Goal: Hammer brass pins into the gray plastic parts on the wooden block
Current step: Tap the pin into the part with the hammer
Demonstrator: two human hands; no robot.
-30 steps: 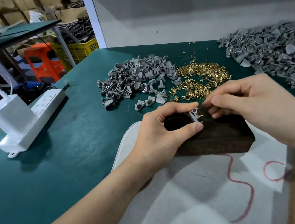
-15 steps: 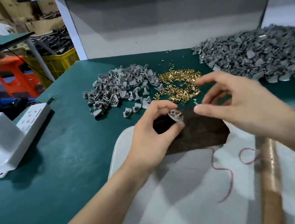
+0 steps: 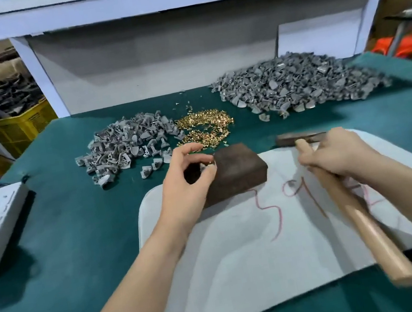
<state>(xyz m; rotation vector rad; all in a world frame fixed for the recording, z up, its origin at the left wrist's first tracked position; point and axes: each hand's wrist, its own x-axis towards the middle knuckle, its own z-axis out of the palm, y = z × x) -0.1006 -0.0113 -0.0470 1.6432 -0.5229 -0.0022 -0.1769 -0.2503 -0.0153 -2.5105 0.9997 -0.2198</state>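
Left grip [image 3: 185,187]: thumb and forefinger curled in, pinching a small gray plastic part [image 3: 205,168] at the 9 o'clock end of the wooden block [image 3: 237,169].
Right grip [image 3: 337,157]: fingers wrapped round the hammer handle [image 3: 362,219], close below the head, at 3 o'clock of the block.
Hammer head [image 3: 301,138]: dark metal, blurred, apart from the block; the handle runs off toward 5 o'clock.
Wooden block: dark, lying on the 11 o'clock corner of the white pad [image 3: 260,270].
White pad: spread on the green counter [image 3: 64,249], with red scrawl on it.
Brass pins [image 3: 205,128]: loose heap near the block, at 12 o'clock.
Small gray heap [image 3: 126,147]: at 10 o'clock of the block.
Large gray heap [image 3: 297,87]: at 1 o'clock, farther back.
Power strip [image 3: 2,211]: white, well apart at 9 o'clock.
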